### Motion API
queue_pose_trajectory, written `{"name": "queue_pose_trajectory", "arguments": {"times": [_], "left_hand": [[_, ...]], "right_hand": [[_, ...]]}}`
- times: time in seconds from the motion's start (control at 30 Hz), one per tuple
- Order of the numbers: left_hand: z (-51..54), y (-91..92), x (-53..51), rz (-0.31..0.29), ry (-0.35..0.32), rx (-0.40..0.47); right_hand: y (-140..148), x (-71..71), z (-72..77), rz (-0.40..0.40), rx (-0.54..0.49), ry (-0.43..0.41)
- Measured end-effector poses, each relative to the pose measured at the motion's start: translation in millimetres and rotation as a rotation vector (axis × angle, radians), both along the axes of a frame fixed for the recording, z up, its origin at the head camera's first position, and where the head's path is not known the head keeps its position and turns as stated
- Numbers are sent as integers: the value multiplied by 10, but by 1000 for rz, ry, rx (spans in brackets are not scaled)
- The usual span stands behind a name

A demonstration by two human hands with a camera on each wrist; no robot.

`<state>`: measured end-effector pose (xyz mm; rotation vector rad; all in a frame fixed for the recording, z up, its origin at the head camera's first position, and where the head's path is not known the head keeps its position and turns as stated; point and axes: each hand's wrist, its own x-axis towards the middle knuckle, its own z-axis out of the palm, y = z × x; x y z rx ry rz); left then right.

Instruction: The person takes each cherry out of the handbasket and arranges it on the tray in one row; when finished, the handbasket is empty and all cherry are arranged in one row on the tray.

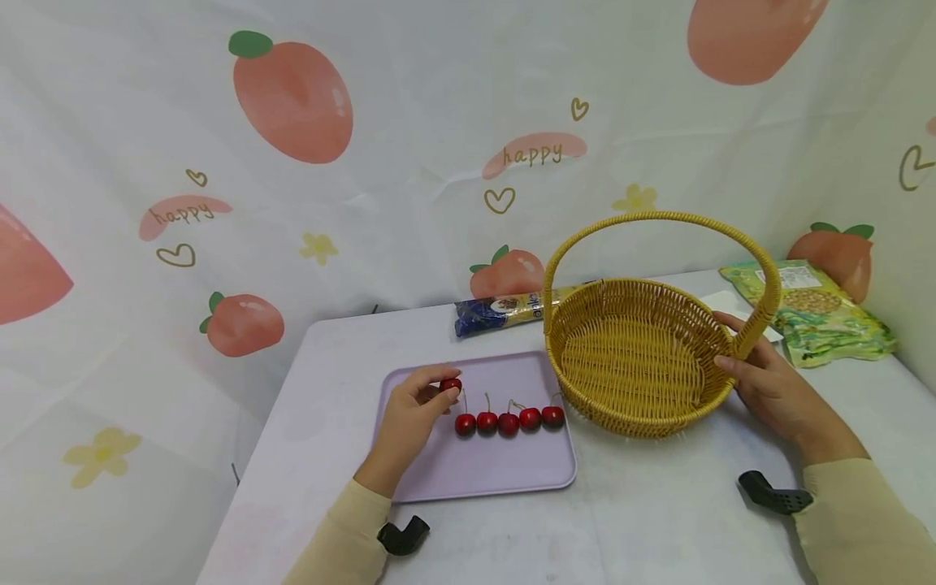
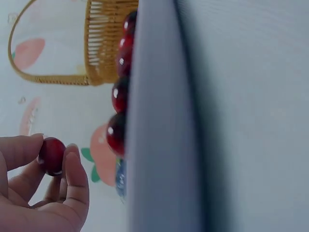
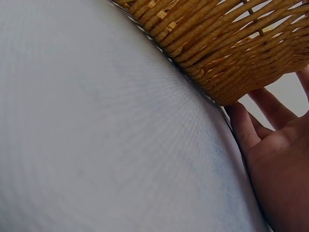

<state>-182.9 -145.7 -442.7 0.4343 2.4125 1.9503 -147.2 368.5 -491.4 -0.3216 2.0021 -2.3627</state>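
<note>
My left hand (image 1: 405, 418) pinches a dark red cherry (image 2: 51, 155) between thumb and fingertips, raised above the left part of a lilac tray (image 1: 497, 475). Several cherries (image 1: 508, 424) with stems lie in a row on the tray, to the right of that hand. Just right of the tray stands a yellow woven basket (image 1: 632, 366) with a tall arched handle; no contents show in it. My right hand (image 1: 775, 390) grips the basket's right side at the foot of the handle, thumb over the rim. In the right wrist view, its fingers (image 3: 275, 108) meet the woven wall (image 3: 236, 58).
A blue and yellow packet (image 1: 497, 314) lies behind the tray, partly hidden by the basket handle. A green and yellow bag (image 1: 812, 313) rests at the back right, beside a white sheet (image 1: 724, 305). A printed cloth (image 1: 409, 122) hangs behind the white table (image 1: 643, 520).
</note>
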Motion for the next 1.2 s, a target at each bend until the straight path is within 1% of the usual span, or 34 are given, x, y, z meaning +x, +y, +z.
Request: {"name": "queue_pose_trajectory", "arguments": {"times": [0.17,0.3,0.4,0.53,0.6,0.7,0.8,0.9,1.0,1.2], "left_hand": [[-104,-109,37,22,-67,-12],[-150,-165,34,43,-107,-32],[-157,-206,32,45,-104,-83],[-163,-284,27,32,-88,-200],[-168,-326,26,14,-84,-247],[-181,-373,19,-24,-81,-294],[-194,-395,19,-65,-79,-322],[-205,-394,24,-87,-68,-349],[-210,-386,30,-82,-66,-366],[-232,-378,36,-52,-69,-377]], "right_hand": [[0,-3,-2,3,-4,1],[2,-14,2,2,-2,4],[3,-20,3,4,-7,2],[-1,-27,3,10,-15,5],[-5,-31,7,11,-26,15],[-7,-40,16,10,-43,34],[-7,-47,23,8,-41,40],[-6,-47,22,8,-35,31],[-4,-38,12,9,-30,29],[-2,-27,-3,8,-24,20]]}}
